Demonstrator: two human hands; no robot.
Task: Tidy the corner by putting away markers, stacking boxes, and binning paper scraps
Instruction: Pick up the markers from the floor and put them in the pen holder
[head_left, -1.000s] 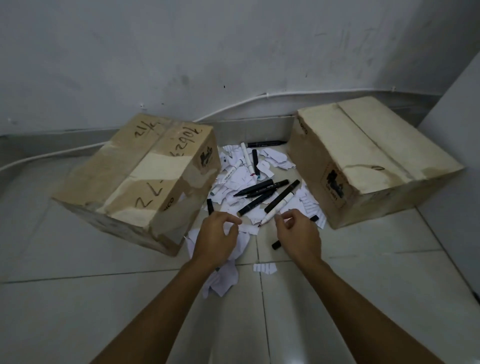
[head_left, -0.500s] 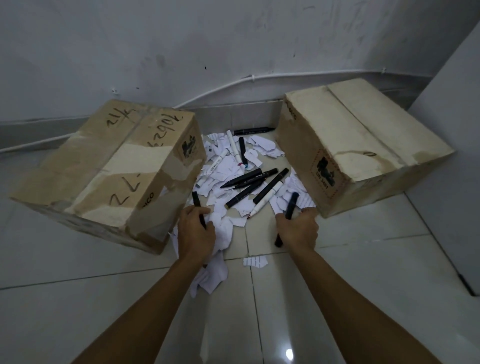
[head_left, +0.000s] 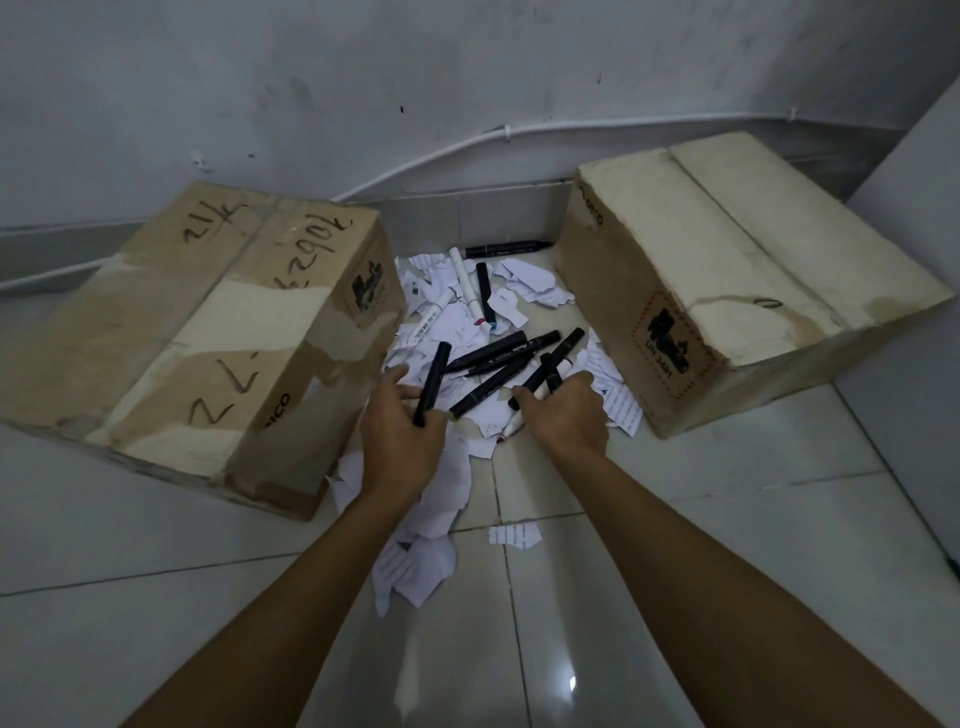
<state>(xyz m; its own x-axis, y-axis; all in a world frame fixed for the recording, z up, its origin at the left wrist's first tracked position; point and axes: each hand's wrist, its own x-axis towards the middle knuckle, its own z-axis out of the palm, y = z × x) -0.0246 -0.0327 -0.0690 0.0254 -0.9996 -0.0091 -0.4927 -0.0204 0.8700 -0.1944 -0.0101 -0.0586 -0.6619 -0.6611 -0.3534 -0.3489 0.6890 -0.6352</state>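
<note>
Head view: marker pickup under way, both hands loaded.
Left hand (head_left: 402, 431) closed on one black marker (head_left: 432, 382); right hand (head_left: 566, 415) closed on two more (head_left: 545, 374). Loose markers (head_left: 498, 353) lie just beyond fingertips on paper scraps (head_left: 441, 499). Pinch barrels only, leave scraps down; boxes (head_left: 197, 332) flank both hands, unstacked.

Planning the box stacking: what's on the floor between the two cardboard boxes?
In the head view, between the left box and right box lie torn paper scraps and loose markers, black and white.
</note>
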